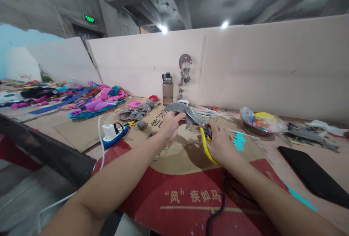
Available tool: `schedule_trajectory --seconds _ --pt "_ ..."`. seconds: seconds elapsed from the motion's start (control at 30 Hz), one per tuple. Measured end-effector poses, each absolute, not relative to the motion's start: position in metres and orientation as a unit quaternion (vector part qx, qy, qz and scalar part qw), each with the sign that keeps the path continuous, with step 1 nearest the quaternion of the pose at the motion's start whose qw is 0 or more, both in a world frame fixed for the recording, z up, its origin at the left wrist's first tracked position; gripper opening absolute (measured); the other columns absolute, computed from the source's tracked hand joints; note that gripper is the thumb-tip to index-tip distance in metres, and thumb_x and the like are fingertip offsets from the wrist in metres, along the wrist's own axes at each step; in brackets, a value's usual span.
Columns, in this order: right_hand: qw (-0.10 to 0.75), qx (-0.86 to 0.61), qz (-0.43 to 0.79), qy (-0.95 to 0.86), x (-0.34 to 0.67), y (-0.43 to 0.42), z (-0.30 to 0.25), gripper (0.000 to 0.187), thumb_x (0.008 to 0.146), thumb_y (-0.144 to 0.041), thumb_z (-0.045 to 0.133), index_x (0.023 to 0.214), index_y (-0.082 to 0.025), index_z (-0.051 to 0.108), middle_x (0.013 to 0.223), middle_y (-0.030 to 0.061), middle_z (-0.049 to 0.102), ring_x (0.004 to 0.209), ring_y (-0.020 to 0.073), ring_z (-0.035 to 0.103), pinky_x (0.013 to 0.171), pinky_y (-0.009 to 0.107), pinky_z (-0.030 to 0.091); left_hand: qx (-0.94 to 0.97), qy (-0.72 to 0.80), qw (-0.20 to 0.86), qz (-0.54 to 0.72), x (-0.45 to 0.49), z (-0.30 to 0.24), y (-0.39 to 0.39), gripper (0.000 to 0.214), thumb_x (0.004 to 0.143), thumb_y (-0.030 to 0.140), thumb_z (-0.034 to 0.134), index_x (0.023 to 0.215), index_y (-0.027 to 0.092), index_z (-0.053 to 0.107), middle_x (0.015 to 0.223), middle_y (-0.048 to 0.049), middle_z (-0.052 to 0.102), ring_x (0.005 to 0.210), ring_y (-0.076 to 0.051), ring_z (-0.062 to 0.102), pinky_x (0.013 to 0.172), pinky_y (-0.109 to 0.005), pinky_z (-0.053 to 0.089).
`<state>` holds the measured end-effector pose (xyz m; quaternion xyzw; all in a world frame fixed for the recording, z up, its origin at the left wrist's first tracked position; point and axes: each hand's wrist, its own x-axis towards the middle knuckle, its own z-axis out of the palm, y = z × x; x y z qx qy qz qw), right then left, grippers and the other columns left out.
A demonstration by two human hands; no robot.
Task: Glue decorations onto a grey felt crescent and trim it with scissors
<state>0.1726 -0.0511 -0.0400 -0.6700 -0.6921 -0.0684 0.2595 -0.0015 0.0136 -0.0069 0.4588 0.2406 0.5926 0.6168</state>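
My left hand (pixel 169 124) pinches a curved piece of grey felt (pixel 178 107) and holds it up above the cardboard-covered table (pixel 188 188). My right hand (pixel 221 145) is closed round yellow-handled scissors (pixel 204 134). Their blades are open around the right end of the grey felt. Small grey felt scraps (pixel 136 114) lie on the table just left of my left hand.
A water bottle (pixel 167 88) stands at the back by the cardboard wall, beside a hanging grey ornament (pixel 184 68). A white power strip (pixel 113 132) with cable lies left. A bowl of bright scraps (pixel 260 122) and a black pad (pixel 313 176) lie right. Pink and blue fabric (pixel 95 101) is piled far left.
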Motion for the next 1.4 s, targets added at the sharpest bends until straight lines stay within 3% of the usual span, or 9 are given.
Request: schedule_trajectory --seconds 0.13,0.27,0.4,0.47,0.63,0.77,0.97,1.17,1.4 --pt "0.247 -0.684 -0.086 -0.681 0.174 -0.05 -0.038 0.046 0.092 -0.038 0.05 0.132 -0.014 0.053 0.118 0.0185 0.065 0.107 0.0326 0.057 0.093 0.044 0.041 0.446 0.241 0.607 0.612 -0.001 -0.008 0.016 0.011 0.066 0.015 0.069 0.076 0.011 0.067 0.077 -0.0056 0.072 0.071 -0.014 0.065 0.07 -0.026 0.049" --pt "0.323 -0.678 -0.025 -0.66 0.183 -0.043 -0.04 0.046 0.092 -0.04 0.049 0.128 -0.012 0.054 0.11 0.0189 0.066 0.101 0.0315 0.06 0.09 0.045 0.044 0.408 0.241 0.607 0.637 -0.003 -0.006 0.02 0.013 0.064 0.014 0.07 0.075 0.013 0.065 0.074 -0.0045 0.071 0.074 -0.016 0.067 0.071 -0.026 0.049" --pt "0.458 -0.621 0.165 -0.615 0.189 -0.038 -0.036 0.042 0.085 -0.05 0.058 0.114 -0.019 0.056 0.1 0.0107 0.068 0.089 0.0245 0.063 0.082 0.039 0.049 0.387 0.243 0.624 0.634 -0.006 -0.005 0.021 0.013 0.063 0.012 0.071 0.075 0.013 0.065 0.076 -0.0051 0.072 0.076 -0.016 0.068 0.072 -0.026 0.049" --pt "0.512 -0.582 0.259 -0.577 0.186 -0.039 -0.034 0.049 0.077 -0.055 0.066 0.11 -0.021 0.054 0.086 0.0038 0.064 0.074 0.0195 0.06 0.07 0.034 0.05 0.391 0.243 0.635 0.621 -0.007 -0.006 0.021 0.013 0.063 0.012 0.072 0.075 0.013 0.066 0.076 -0.0048 0.072 0.073 -0.014 0.066 0.07 -0.026 0.049" --pt "0.6 -0.487 0.4 -0.493 0.173 -0.042 -0.034 0.07 0.058 -0.057 0.082 0.113 -0.024 0.052 0.07 -0.0084 0.049 0.049 0.0092 0.042 0.044 0.024 0.036 0.454 0.224 0.649 0.569 -0.004 -0.013 0.019 0.025 0.06 0.018 0.084 0.08 0.011 0.069 0.082 -0.0052 0.072 0.071 -0.012 0.063 0.067 -0.025 0.048" --pt "0.627 -0.433 0.376 -0.527 0.171 -0.044 -0.034 0.067 0.061 -0.051 0.083 0.114 -0.024 0.053 0.078 -0.0059 0.056 0.052 0.009 0.048 0.044 0.024 0.039 0.503 0.201 0.669 0.508 0.001 -0.018 0.016 0.037 0.054 0.027 0.091 0.081 0.011 0.071 0.076 -0.0034 0.069 0.066 -0.011 0.059 0.065 -0.025 0.046" --pt "0.626 -0.425 0.297 -0.583 0.166 -0.054 -0.028 0.053 0.067 -0.044 0.08 0.11 -0.024 0.056 0.078 -0.0036 0.059 0.062 0.0118 0.054 0.057 0.026 0.048 0.564 0.188 0.681 0.427 0.006 -0.022 0.01 0.041 0.054 0.036 0.092 0.075 0.011 0.067 0.072 -0.0025 0.064 0.064 -0.01 0.056 0.068 -0.027 0.046" --pt "0.647 -0.451 0.231 -0.569 0.165 -0.051 -0.031 0.053 0.068 -0.044 0.075 0.112 -0.024 0.052 0.074 -0.004 0.057 0.066 0.0151 0.058 0.065 0.03 0.051 0.6 0.296 0.62 0.41 0.004 -0.026 0.009 0.045 0.07 0.052 0.081 0.076 0.014 0.057 0.075 -0.0031 0.063 0.064 -0.01 0.058 0.059 -0.024 0.042" --pt "0.627 -0.446 0.232 -0.595 0.162 -0.053 -0.036 0.048 0.071 -0.038 0.073 0.112 -0.023 0.055 0.079 -0.0005 0.064 0.069 0.016 0.06 0.067 0.03 0.051 0.6 0.247 0.647 0.4 0.009 -0.022 -0.003 0.055 0.063 0.053 0.086 0.088 0.016 0.054 0.086 -0.0046 0.067 0.079 -0.015 0.066 0.072 -0.028 0.05"
